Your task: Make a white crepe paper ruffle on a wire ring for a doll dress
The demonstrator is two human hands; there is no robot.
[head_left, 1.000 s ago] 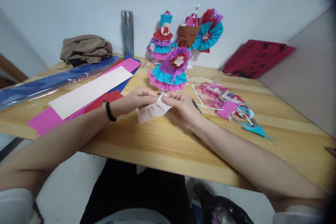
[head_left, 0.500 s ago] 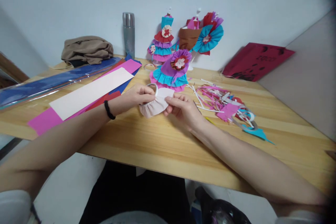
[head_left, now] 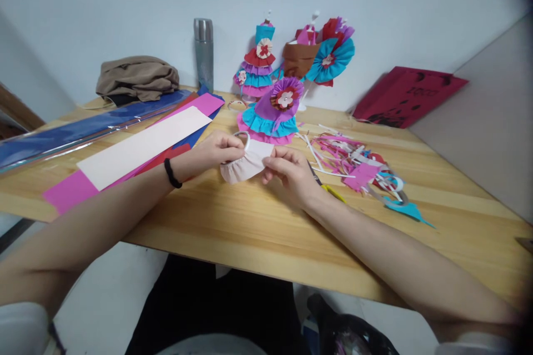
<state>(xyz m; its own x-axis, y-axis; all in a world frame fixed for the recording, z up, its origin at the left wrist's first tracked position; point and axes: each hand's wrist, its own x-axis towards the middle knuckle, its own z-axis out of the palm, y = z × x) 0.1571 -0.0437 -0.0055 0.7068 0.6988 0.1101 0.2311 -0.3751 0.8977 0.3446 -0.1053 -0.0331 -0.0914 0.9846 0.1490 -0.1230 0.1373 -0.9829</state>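
A pale pink strip of crepe paper [head_left: 245, 166], gathered into pleats along its upper edge, hangs between my two hands over the table. My left hand [head_left: 227, 148] pinches the gathered part, where a thin white band loops up beside the fingers. At the strip's smoother right end, my right hand [head_left: 289, 169] grips the edge between thumb and fingers. Just behind stands a ruffled paper dress [head_left: 272, 113] in purple, blue and pink with a flower on it. Yellow-handled scissors [head_left: 333, 193] lie partly hidden behind my right wrist.
Long paper sheets [head_left: 145, 147] lie at the left beside a brown cloth [head_left: 137, 77]. A steel flask [head_left: 204, 55] and paper-dressed figures [head_left: 258, 66] stand along the wall. Paper scraps [head_left: 362, 175] are heaped at the right, before a red bag [head_left: 410, 97].
My right hand has drawn the free end of the strip slightly, so it looks flatter and straighter. Both hands keep their hold in nearly the same place.
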